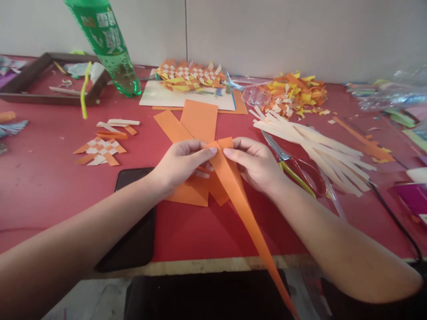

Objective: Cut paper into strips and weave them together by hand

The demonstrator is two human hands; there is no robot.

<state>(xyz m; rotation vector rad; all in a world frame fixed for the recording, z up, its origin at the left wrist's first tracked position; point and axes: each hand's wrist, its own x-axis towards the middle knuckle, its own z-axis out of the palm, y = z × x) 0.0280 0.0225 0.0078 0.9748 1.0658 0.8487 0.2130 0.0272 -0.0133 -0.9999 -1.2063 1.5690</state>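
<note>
Between thumbs and fingers, my left hand and my right hand both pinch the top end of a long orange paper strip. The strip looks creased lengthwise and hangs down past the table's front edge. Under my hands, broad orange paper strips lie crossed on the table. To the left rests a small woven orange-and-white paper fish with a few loose strips above it. Scissors with yellow-green and dark red handles lie just right of my right hand, partly beneath a fan of pale paper strips.
A dark phone lies under my left forearm. Behind stand a green bottle and a brown frame. Woven paper pieces rest on white sheets, beside a heap of orange and yellow scraps. Plastic wrapping lies right.
</note>
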